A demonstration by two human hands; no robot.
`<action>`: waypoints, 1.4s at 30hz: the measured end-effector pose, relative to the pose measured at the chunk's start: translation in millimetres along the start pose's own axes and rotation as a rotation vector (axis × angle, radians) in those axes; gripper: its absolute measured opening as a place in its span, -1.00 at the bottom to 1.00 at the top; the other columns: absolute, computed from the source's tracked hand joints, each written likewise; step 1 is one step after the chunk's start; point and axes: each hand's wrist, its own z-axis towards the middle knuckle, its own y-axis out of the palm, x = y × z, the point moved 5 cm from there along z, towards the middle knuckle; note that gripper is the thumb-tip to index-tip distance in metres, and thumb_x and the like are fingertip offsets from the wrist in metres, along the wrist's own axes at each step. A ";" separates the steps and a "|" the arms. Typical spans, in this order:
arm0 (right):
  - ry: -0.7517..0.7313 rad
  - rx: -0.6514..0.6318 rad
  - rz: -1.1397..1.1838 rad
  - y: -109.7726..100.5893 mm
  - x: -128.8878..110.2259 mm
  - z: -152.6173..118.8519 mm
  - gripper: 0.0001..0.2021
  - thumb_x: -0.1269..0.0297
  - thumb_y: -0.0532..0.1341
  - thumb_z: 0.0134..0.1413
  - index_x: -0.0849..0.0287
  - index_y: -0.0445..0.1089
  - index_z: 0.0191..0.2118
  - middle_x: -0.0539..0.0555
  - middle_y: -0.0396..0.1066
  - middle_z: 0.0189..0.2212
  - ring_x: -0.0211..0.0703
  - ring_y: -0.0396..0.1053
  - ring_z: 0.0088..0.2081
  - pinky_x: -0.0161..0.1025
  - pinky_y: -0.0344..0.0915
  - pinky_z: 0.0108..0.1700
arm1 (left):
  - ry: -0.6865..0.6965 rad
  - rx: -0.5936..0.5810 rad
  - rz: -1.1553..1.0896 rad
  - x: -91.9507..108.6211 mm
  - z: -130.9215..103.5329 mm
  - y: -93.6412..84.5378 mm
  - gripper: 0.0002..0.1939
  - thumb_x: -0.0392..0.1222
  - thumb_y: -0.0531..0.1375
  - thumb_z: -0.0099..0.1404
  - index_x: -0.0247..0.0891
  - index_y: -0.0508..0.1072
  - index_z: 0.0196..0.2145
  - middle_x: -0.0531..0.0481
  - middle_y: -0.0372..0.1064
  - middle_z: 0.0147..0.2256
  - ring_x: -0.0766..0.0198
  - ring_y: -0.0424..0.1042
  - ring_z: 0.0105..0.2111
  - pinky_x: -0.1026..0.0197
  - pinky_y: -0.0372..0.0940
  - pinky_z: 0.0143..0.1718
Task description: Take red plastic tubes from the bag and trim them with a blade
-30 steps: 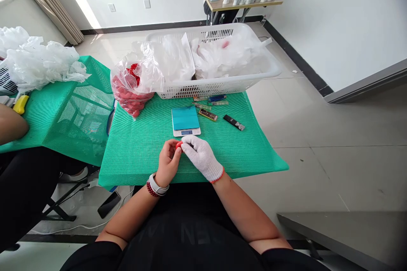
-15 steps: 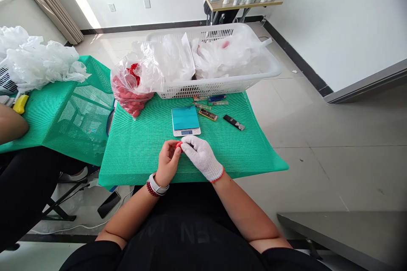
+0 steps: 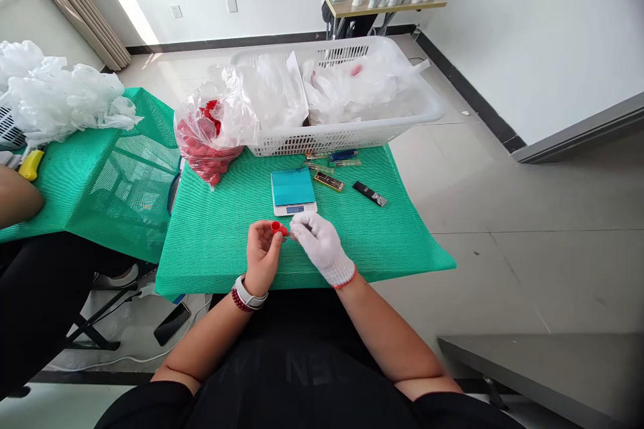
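Observation:
My bare left hand (image 3: 261,253) pinches a small red plastic fitting (image 3: 277,226) with a round open end. Close to its right side is my right hand (image 3: 322,247), in a white knitted glove, with thumb and fingers closed. Something small and dark shows at the right fingertips, too little to name. Both hands are above the front part of the green mesh-covered table (image 3: 211,234). Just beyond them lies a digital scale (image 3: 293,189) with a blue plate. A clear plastic bag (image 3: 206,151) of red pieces rests at the back left.
A white basket (image 3: 347,132) with plastic bags stands at the back. A black utility knife (image 3: 369,193), a gold-black strip (image 3: 329,181) and several pens (image 3: 344,155) lie right of the scale. Co-workers sit to the left and across; a phone (image 3: 172,324) is on the floor.
My hands have drawn slightly apart. The red fitting has turned in my left hand, so its round opening shows, and my right fingertips have come off its near side.

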 end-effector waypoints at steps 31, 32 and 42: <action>-0.032 -0.123 -0.029 6.1 -4.8 1.7 -0.84 0.25 0.16 0.24 0.13 0.48 -0.22 0.02 0.53 -0.29 -0.18 0.46 -0.25 -0.28 0.36 -0.19 | 0.038 0.021 0.096 4.6 2.4 -2.6 -0.78 -0.08 0.33 0.25 -0.21 0.47 -0.20 -0.06 0.47 -0.23 0.22 0.48 -0.21 0.14 0.41 -0.16; -0.031 -0.118 -0.034 5.6 -4.9 1.7 -0.83 0.23 0.16 0.25 0.14 0.48 -0.24 0.02 0.51 -0.33 -0.20 0.43 -0.29 -0.29 0.34 -0.23 | 0.012 0.013 0.106 3.7 2.2 -2.6 -0.78 -0.07 0.32 0.26 -0.21 0.47 -0.20 -0.05 0.48 -0.25 0.24 0.48 -0.25 0.15 0.41 -0.19; -0.043 -0.111 -0.085 4.5 -4.8 2.4 -0.80 0.18 0.14 0.26 0.14 0.43 -0.30 -0.01 0.40 -0.43 -0.24 0.32 -0.38 -0.31 0.25 -0.30 | -0.024 -0.022 0.108 1.1 2.6 -1.3 -0.75 0.01 0.27 0.30 -0.19 0.46 -0.18 -0.02 0.45 -0.28 0.27 0.45 -0.31 0.20 0.41 -0.26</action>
